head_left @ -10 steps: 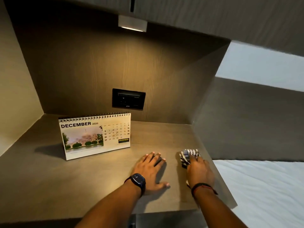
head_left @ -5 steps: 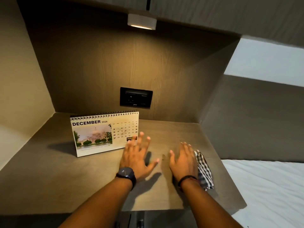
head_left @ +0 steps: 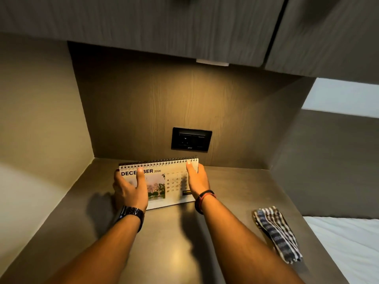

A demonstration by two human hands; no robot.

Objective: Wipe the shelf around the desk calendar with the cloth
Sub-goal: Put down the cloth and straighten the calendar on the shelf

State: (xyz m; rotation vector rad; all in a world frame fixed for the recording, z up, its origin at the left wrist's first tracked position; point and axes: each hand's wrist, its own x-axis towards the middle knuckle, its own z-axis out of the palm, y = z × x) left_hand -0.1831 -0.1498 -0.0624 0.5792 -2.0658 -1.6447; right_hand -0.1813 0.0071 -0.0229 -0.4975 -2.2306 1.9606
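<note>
Card and wire make up the white spiral-bound desk calendar (head_left: 162, 182), standing tent-wise toward the back of the brown wood-grain shelf (head_left: 168, 253). At its near-left end the left hand (head_left: 129, 190) clasps it, thumb on the printed face, fingers wrapped behind. At the far-right end the right hand (head_left: 196, 181) grips likewise, thumb near the wire binding. Such a thing is likely light and fairly stiff, yet its folded base could splay or the pages flop, so holding both ends low and even seems wise. Further right, well apart, the soft checked blue-and-white cloth (head_left: 276, 232) lies folded and unheld near the shelf's edge; limp, it would want bunching in the palm before wiping.
</note>
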